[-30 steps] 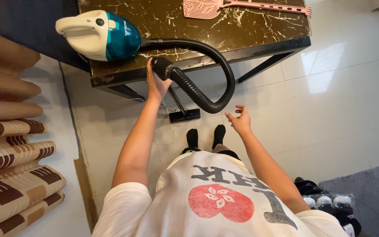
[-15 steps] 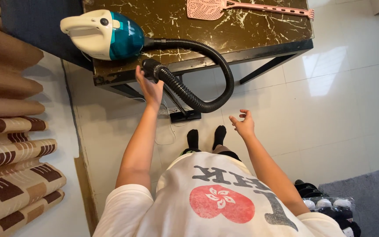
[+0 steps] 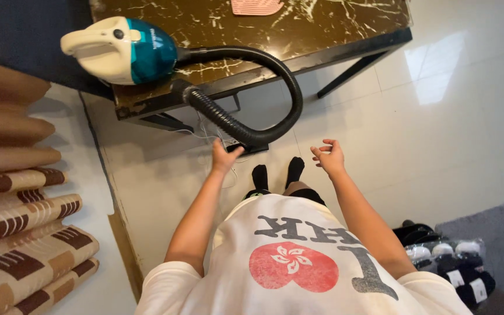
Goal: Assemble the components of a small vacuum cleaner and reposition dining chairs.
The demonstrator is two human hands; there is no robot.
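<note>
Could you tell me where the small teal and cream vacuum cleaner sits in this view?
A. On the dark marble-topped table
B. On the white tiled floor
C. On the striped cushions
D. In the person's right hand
A: the vacuum cleaner rests on the marble-topped table, near its corner, its black hose looping down off the edge.

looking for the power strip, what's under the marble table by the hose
Under the marble table, white cords run to a black block on the floor, mostly covered by the black hose and left hand.

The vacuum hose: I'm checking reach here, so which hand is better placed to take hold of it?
Left, probably. The left hand is right at the black hose where its loop hangs lowest, while the right hand hovers open, clear of it.
</note>
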